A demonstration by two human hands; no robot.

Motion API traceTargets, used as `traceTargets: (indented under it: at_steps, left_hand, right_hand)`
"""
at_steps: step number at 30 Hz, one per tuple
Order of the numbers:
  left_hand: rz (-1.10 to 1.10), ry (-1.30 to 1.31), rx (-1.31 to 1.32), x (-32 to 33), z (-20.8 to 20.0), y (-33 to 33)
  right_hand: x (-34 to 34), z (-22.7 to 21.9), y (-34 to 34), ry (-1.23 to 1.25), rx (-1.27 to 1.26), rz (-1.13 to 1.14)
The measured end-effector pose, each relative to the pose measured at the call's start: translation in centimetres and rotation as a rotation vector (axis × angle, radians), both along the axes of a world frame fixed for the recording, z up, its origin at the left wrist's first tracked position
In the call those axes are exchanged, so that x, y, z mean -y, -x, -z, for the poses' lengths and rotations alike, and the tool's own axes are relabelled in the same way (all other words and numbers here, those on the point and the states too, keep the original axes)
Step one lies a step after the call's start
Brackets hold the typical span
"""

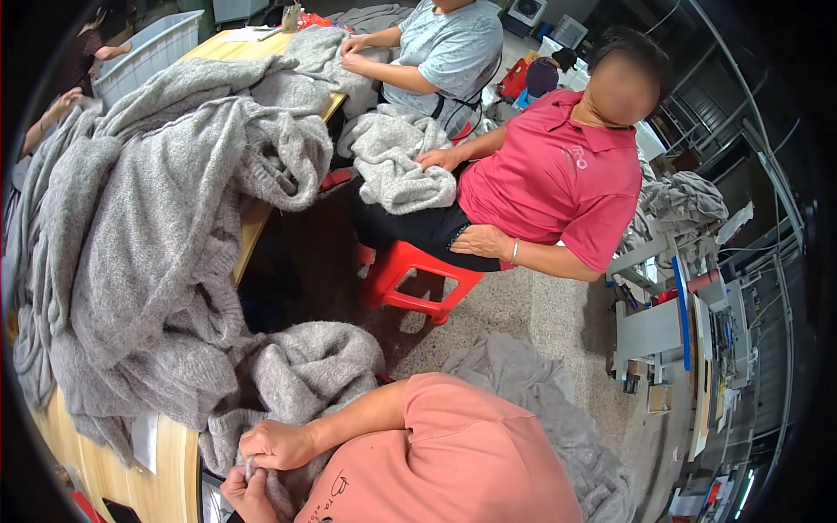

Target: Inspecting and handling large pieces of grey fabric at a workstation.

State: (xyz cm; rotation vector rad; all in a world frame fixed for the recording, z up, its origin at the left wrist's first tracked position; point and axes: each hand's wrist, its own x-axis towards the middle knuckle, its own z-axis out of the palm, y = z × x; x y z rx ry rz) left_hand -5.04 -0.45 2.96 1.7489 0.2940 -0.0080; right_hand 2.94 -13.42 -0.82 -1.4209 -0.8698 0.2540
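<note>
At the lower edge my right hand (pixel 281 444) is closed, its fingers pinching a small bit of grey knit fabric. My left hand (pixel 248 496) meets it just below, its fingers closed on the same bit. The fabric belongs to a fluffy grey knit garment (pixel 316 364) bunched beside my right forearm; part of it hangs under my hands, and its shape is lost in folds. Whether a needle or thread is between my fingertips is too small to make out. A large heap of the same grey knitwear (pixel 157 235) covers the table to the left.
A seated person in a pink polo (pixel 549 183) has grey knitwear on the lap, on a red stool (pixel 418 283). Beyond sits a person in a light blue shirt (pixel 453 52). Grey cloth (pixel 558 418) lies behind me. The wooden table edge (pixel 187 462) is close to my hands.
</note>
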Motion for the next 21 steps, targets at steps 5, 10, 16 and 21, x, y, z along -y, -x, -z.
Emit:
traceTargets:
  at_steps: [5, 10, 16, 21]
  left_hand:
    - [-0.147, 0.022, 0.119, 0.0, 0.3, 0.3]
    - [-0.128, 0.081, 0.091, 0.0, 0.1, 0.4]
    - [-0.149, 0.07, 0.05, 1.4, 0.2, 0.6]
    - [-0.147, 0.113, 0.001, 0.8, 1.0, 0.8]
  right_hand:
    - [-0.1, 0.7, -0.7, 0.049, 0.041, -0.091]
    - [-0.3, 0.7, -0.5, 0.083, -0.004, -0.132]
    - [-0.2, 0.5, -0.4, 0.102, 0.002, -0.129]
    - [-0.2, 0.6, 0.3, 0.089, 0.161, -0.003]
